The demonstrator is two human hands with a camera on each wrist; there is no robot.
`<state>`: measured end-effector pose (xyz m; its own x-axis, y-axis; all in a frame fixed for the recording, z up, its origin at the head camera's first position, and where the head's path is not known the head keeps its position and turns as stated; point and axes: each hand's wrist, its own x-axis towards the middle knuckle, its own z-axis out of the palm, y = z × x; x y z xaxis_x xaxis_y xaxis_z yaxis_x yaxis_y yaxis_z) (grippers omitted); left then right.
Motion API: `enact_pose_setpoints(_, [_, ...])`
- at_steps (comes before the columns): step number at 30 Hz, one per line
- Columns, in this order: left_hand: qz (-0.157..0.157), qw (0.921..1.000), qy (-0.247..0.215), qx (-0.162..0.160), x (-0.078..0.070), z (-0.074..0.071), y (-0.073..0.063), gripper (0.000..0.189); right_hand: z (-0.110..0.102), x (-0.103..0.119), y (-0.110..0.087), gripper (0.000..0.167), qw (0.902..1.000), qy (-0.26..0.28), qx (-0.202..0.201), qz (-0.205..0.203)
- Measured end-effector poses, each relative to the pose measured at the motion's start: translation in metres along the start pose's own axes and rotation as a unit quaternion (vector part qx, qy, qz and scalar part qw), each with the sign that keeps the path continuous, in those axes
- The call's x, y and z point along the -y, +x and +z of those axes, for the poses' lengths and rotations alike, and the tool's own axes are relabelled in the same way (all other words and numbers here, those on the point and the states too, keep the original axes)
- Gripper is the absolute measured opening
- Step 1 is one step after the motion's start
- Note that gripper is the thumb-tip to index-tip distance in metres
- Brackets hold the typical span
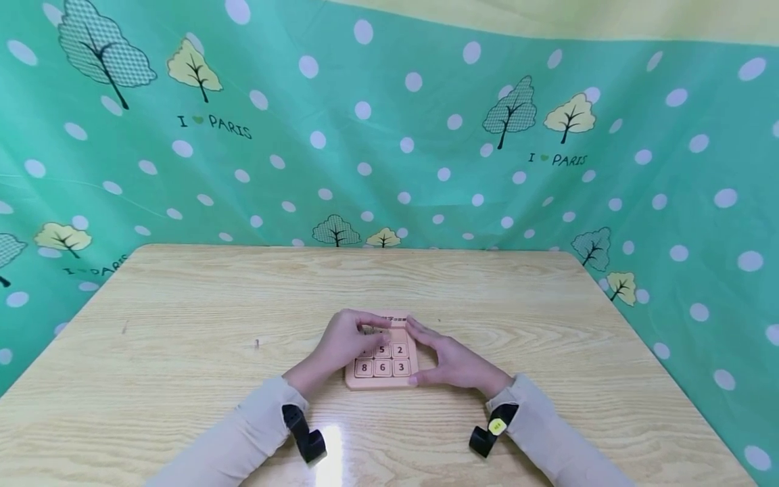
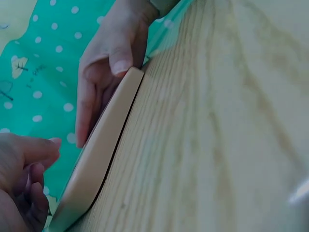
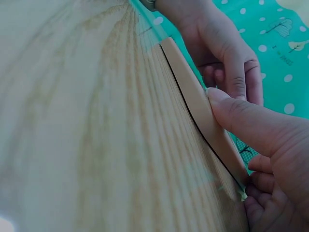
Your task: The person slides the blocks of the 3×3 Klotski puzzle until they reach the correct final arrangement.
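A pink sliding number puzzle (image 1: 380, 383) lies flat on the wooden table. Its tiles 5, 2, 8, 6 and 3 can be read, while the left hand covers part of the upper left. The left hand (image 1: 347, 341) reaches over the top rows, its index finger and thumb stretched out with a gap between the tips; the thumb touches the tiles near the top middle. Along the right side, the right hand (image 1: 449, 360) holds the frame, thumb at the lower right corner and fingers at the upper right. In the right wrist view, the right thumb (image 3: 241, 111) presses against the puzzle's edge (image 3: 193, 96).
The pale wooden table (image 1: 213, 291) reaches out on all sides of the puzzle. Behind it hangs a green dotted curtain (image 1: 377, 162) with printed trees. Black wrist cameras sit on both sleeves. A small dark mark (image 1: 257, 343) shows left of the puzzle.
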<state>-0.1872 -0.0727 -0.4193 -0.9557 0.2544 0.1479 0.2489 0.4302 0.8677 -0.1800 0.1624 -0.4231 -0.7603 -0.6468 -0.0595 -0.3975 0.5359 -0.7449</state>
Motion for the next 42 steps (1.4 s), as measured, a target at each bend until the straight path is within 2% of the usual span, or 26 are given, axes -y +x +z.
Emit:
enact_pose_setpoints(3, [-0.001, 0.9995, -0.002, -0.032, 0.005, -0.005, 0.002, 0.019, 0.0, 0.001, 0.0, 0.094, 1.0, 0.0, -0.001, 0.005])
enact_pose_setpoints(5, [-0.002, 0.9991, 0.002, -0.042, 0.008, -0.007, 0.003, 0.019, 0.0, 0.002, 0.0, 0.094, 1.0, -0.001, 0.0, 0.007])
enact_pose_setpoints(12, [-0.02, 0.9995, -0.016, -0.02, 0.014, -0.009, 0.003, 0.022, 0.0, 0.002, 0.0, 0.095, 1.0, 0.002, 0.0, 0.0])
enact_pose_setpoints(16, [-0.019, 0.9997, -0.008, -0.012, 0.015, -0.01, 0.002, 0.02, 0.0, 0.002, 0.0, 0.094, 1.0, 0.002, 0.0, -0.001])
enact_pose_setpoints(25, [0.0, 0.9992, 0.028, -0.029, 0.018, -0.013, -0.003, 0.017, 0.0, 0.0, 0.0, 0.094, 1.0, 0.004, -0.002, 0.0])
enact_pose_setpoints(34, [0.006, 0.9964, 0.073, -0.043, 0.009, -0.012, -0.006, 0.018, -0.001, 0.002, 0.0, 0.095, 1.0, 0.003, 0.001, -0.005])
enact_pose_setpoints(42, [-0.009, 0.9974, 0.059, -0.04, 0.01, -0.008, -0.004, 0.018, 0.0, 0.003, -0.001, 0.095, 1.0, 0.01, -0.001, 0.002])
